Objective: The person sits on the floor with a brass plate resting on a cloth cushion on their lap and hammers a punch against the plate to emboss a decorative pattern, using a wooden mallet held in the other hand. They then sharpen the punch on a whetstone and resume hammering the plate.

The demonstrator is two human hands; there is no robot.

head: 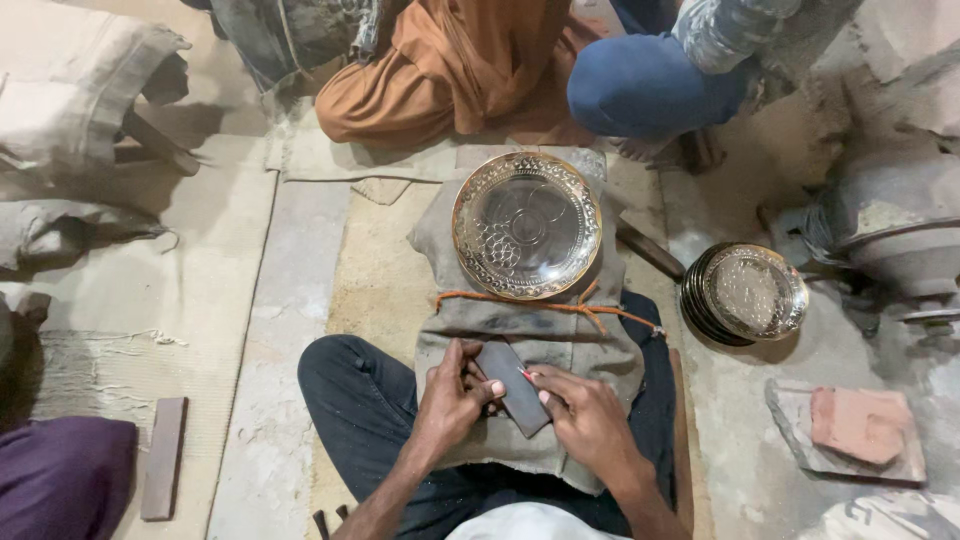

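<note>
The left hand (452, 400) grips a dark flat stone (512, 388), thumb lying across its upper face and the other fingers curled under its left edge. The stone rests tilted on a grey cloth pad (530, 330) over the person's lap, its lower end between the two hands. The right hand (590, 420) is closed around a thin tool with a red tip (525, 374); the tip touches the stone's right edge, just past the left thumb. Beyond the hands, on the same pad, lies a round engraved metal plate (527, 225), above an orange cord (545, 305) tied across the cloth. A stack of similar plates (745, 293) sits on the floor to the right, with a brick (858, 424) nearer the camera.
</note>
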